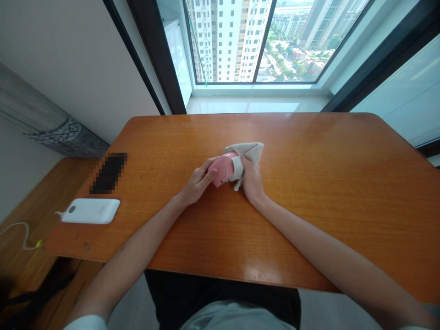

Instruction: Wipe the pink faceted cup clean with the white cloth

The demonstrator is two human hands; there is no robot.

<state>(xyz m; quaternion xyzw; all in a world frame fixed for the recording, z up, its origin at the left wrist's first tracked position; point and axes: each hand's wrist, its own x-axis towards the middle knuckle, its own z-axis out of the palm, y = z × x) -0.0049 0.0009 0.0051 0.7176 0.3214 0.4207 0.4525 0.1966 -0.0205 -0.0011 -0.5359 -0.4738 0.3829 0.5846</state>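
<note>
Glossy orange-brown wooden bench (326, 192). Around its middle, left hand (198, 181) grips a rounded pink-and-white object (222, 169); right hand (252, 181) clasps a pale-grey cloth (254, 150) against its white end. Steady left hold, light even cloth pressure: likely best.

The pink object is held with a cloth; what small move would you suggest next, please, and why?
Perhaps wipe the cloth gently across the pink object with the right hand, since that hand holds the cloth at the object's right end while the left hand grips the other.
</note>
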